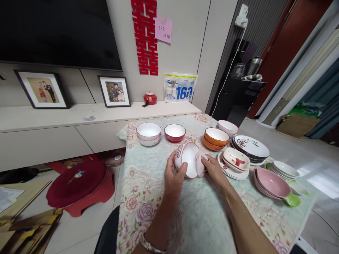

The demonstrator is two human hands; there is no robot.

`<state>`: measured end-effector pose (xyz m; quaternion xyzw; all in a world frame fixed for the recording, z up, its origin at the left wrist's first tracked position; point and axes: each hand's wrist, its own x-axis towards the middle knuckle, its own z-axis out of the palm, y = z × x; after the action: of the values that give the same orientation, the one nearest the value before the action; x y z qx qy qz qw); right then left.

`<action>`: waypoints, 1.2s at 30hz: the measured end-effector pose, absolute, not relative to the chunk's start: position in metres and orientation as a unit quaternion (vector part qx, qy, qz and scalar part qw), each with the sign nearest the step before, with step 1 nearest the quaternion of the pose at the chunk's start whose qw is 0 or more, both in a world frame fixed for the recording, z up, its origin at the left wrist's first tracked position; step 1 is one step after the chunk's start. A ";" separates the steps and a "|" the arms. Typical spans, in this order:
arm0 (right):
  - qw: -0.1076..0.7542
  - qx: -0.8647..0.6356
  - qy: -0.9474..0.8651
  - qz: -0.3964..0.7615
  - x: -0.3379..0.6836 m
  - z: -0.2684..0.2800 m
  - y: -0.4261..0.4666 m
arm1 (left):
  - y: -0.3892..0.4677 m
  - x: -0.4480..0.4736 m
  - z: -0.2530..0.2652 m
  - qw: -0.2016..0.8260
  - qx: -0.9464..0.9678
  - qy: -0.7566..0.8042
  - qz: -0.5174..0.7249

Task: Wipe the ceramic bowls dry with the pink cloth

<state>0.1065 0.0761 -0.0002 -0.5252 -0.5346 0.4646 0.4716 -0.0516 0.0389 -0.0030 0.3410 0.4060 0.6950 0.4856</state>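
The bowl [189, 158] is held over the middle of the surface [202, 211], tipped on its side so that its white inside faces up and toward the wearer. Whether its lower edge touches down cannot be told. The left grip [175, 173] grasps it by the left side, thumb over the near rim onto the inner wall, fingers against the patterned outside. The right grip [212, 167] is closed around a bunched pale cloth [201, 164], which lies over the right part of the rim.

The bowl looks like glazed ceramic: stiff, light enough for one grip, yet likely to chip or crack if knocked. Its glossy inside should be slick under a bare thumb (more so if damp, though no wetness can be made out). The best hold is probably the present one, rim and wall pinched together, since the rim gives the thumb an edge to hook on and the curved wall alone would tend to slide. Fingers spread lower, toward the foot, would steady it against turning when the cloth presses on it.

The cloth looks thin, soft and limp; it weighs next to nothing and can be gathered anywhere. Nearby stand the red bowl [174, 138], the white bowls [148, 142] and the orange bowls [215, 144], all well clear of the rim.
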 end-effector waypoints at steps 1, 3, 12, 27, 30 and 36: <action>0.464 -0.529 -0.529 0.474 0.105 -0.001 0.076 | 0.039 -0.051 -0.002 0.481 0.346 0.410 0.693; 0.461 -0.551 -0.528 0.452 0.103 -0.002 0.077 | 0.038 -0.050 -0.002 0.473 0.358 0.417 0.689; 0.490 -0.511 -0.704 0.057 0.113 0.003 0.077 | 0.039 -0.043 -0.016 0.555 0.398 0.422 0.596; 0.467 -0.575 -0.526 0.418 0.097 -0.003 0.076 | 0.032 -0.042 -0.001 0.477 0.404 0.379 0.683; 0.481 -0.578 -0.519 0.407 0.096 -0.006 0.077 | 0.032 -0.040 -0.001 0.499 0.394 0.354 0.686; 0.522 -0.590 -0.572 0.229 0.108 0.003 0.076 | 0.034 -0.038 -0.011 0.534 0.413 0.361 0.644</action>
<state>0.1083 0.0757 0.0032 -0.5897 -0.5722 0.2292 0.5219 -0.0382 0.0335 -0.0114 0.4126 0.3610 0.6438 0.5338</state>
